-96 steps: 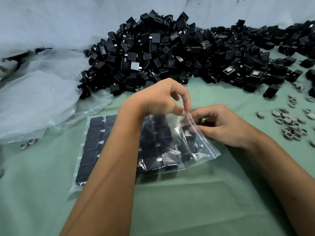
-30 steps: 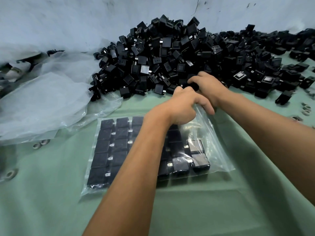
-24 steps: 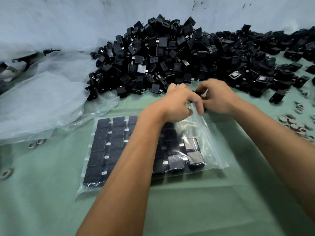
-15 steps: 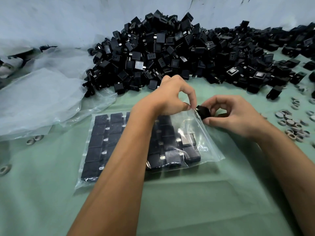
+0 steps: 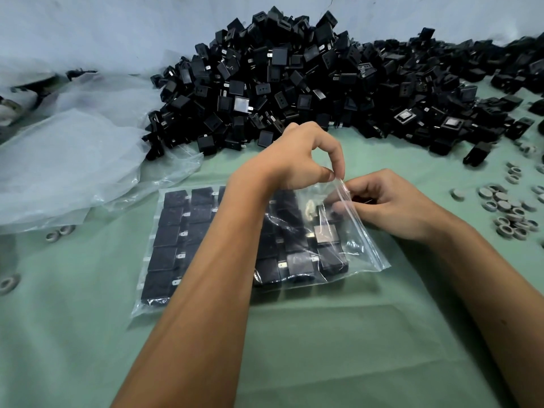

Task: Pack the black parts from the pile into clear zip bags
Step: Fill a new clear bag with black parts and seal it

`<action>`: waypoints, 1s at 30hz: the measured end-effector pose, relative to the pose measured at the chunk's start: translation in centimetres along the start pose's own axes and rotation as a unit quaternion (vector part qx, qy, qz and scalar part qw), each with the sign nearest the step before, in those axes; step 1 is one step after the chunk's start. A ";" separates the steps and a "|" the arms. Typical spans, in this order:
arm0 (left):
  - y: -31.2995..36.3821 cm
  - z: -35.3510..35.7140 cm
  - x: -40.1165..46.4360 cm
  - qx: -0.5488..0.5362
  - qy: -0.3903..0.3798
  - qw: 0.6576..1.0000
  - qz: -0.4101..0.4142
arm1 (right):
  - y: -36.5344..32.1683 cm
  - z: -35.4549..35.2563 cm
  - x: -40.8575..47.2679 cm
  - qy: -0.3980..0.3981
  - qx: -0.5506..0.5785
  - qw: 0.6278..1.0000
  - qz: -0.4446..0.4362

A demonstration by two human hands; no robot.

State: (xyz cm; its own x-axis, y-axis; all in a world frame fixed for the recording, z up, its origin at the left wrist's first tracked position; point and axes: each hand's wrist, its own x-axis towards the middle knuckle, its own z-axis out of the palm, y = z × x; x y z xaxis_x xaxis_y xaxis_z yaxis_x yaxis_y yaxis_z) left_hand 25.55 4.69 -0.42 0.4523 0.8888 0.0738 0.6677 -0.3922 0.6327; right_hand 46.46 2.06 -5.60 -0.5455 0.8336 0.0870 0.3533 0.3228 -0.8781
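A clear zip bag (image 5: 365, 254) lies flat on the green cloth, filled with rows of square black parts (image 5: 173, 240). My left hand (image 5: 297, 160) reaches across it and pinches the upper lip of the bag's mouth, lifting it. My right hand (image 5: 388, 204) has its fingertips inside that mouth, curled round a black part (image 5: 326, 210) that shows dimly through the plastic. A large pile of black parts (image 5: 294, 81) rises behind the bag and spreads to the right.
Crumpled clear plastic sheeting (image 5: 70, 160) covers the left side. Small grey rings (image 5: 509, 210) are scattered at the right, and a few more rings (image 5: 59, 232) lie at the left. A pale wall stands behind the pile.
My right hand took a black part from the pile, brought it back and pushed it into the bag's mouth. My left hand kept the lip of the bag pinched and raised.
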 end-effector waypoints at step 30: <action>0.0 0.4 0.5 -0.006 0.004 1.000 0.002 | 0.7 1.6 0.8 0.018 -0.060 0.998 -0.004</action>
State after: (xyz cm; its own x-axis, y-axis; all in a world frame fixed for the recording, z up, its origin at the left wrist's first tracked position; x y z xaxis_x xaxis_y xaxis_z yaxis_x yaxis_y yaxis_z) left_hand 26.01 5.01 -0.71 0.4494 0.8895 0.0823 0.6591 -0.3923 0.6416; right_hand 45.06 2.21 -6.90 -0.5226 0.8451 0.1127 0.4385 0.3797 -0.8146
